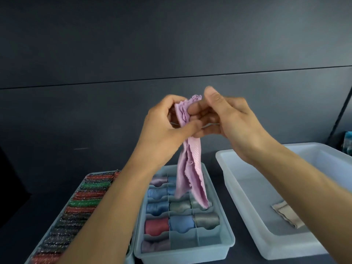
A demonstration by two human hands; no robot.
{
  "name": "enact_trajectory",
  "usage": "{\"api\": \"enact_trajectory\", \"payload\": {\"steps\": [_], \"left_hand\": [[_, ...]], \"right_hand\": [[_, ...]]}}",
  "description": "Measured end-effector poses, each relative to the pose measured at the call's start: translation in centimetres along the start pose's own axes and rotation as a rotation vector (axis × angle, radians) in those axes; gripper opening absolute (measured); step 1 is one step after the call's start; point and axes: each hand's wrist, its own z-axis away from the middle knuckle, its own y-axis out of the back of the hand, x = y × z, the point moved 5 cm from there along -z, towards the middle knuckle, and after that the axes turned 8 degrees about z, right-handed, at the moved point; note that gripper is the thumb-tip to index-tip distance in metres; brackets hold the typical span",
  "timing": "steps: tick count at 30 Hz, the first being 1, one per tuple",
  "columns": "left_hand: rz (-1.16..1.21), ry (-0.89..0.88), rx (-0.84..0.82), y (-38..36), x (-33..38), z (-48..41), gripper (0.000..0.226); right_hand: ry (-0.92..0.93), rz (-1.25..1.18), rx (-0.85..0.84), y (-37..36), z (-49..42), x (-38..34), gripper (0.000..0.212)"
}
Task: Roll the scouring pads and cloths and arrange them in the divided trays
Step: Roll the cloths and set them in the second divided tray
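A lilac cloth (190, 176) folded into a long strip hangs in the air above the middle tray. My left hand (167, 128) grips its top end with thumb and curled fingers. My right hand (224, 119) pinches the same top edge from the right side. Below stands a pale blue divided tray (227, 233) with rolled cloths in lilac, blue, grey and red; two front compartments look bare. To the left, another tray (89, 175) holds a row of rolled glittery scouring pads (85, 202) in red, green and dark colours.
A large white tub (247, 206) stands at the right with a folded beige cloth (287, 214) lying inside. A small teal object (347, 141) sits at the far right edge. Everything rests on a dark counter against a dark wall.
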Motion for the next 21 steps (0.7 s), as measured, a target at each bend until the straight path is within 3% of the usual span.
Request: {"api": "enact_trajectory", "payload": {"steps": [4, 5, 7, 9, 10, 13, 14, 17, 21], "left_hand": [[-0.001, -0.005, -0.047, 1.0, 0.0, -0.9, 0.025], [0.022, 0.004, -0.09, 1.0, 0.2, -1.0, 0.026], [0.062, 0.0, -0.144, 0.9, 0.3, -1.0, 0.025], [0.131, -0.022, -0.095, 0.8, 0.3, -1.1, 0.024], [0.203, -0.019, -0.054, 0.8, 0.0, -1.0, 0.028], [0.366, 0.157, -0.086, -0.2, -2.4, -0.2, 0.072], [0.346, 0.247, -0.146, -1.0, -3.4, 0.6, 0.076], [0.332, 0.421, -0.182, -2.4, -6.6, 2.8, 0.05], [0.297, 0.605, -0.118, -2.2, -9.6, 3.8, 0.085]], "right_hand": [[0.154, 0.116, 0.123, 2.5, -0.5, -0.2, 0.008], [0.143, 0.145, 0.126, 3.2, -0.8, 0.2, 0.027], [0.044, 0.179, -0.029, 2.9, -1.1, 1.1, 0.051], [-0.025, 0.132, -0.193, 1.3, -1.0, 1.7, 0.037], [-0.029, 0.094, -0.189, 0.8, -0.9, 1.7, 0.028], [0.013, 0.035, -0.093, 0.9, -1.6, 1.1, 0.019], [0.018, 0.048, -0.079, 1.1, -1.8, 0.9, 0.018], [0.006, 0.078, -0.076, 1.5, -2.3, 0.7, 0.017], [0.007, 0.082, -0.089, 2.2, -2.5, 0.9, 0.02]]}}
